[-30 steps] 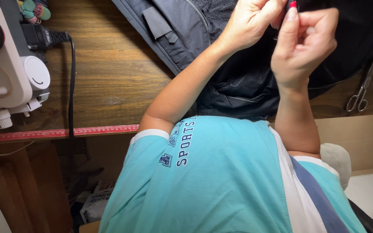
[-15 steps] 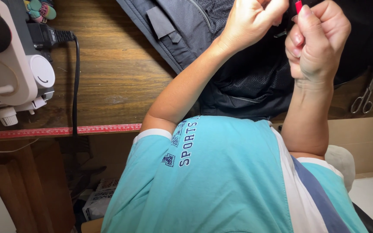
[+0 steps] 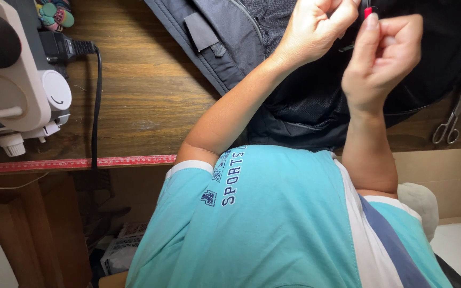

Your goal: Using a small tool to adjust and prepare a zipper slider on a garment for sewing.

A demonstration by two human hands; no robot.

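My left hand (image 3: 318, 29) is raised over a dark grey and black jacket (image 3: 230, 37) spread on the wooden table (image 3: 150, 101). Its fingers are curled and pinch the fabric at the top edge of the view. My right hand (image 3: 382, 53) is close beside it, fingers closed on a small red-tipped tool (image 3: 367, 12) that points at the spot the left fingers hold. The fingertips of both hands are partly cut off by the frame. My teal shirt (image 3: 273, 224) fills the bottom of the view.
A white sewing machine (image 3: 20, 90) stands at the left with a black plug and cable (image 3: 97, 80). A colourful pincushion (image 3: 54, 13) lies behind it. Metal scissors (image 3: 452, 120) lie at the right. A red measuring tape (image 3: 76, 162) runs along the table edge.
My right hand drifted slightly right and back, still holding the red-tipped tool. My left hand stays on the jacket and has edged a little to the right.
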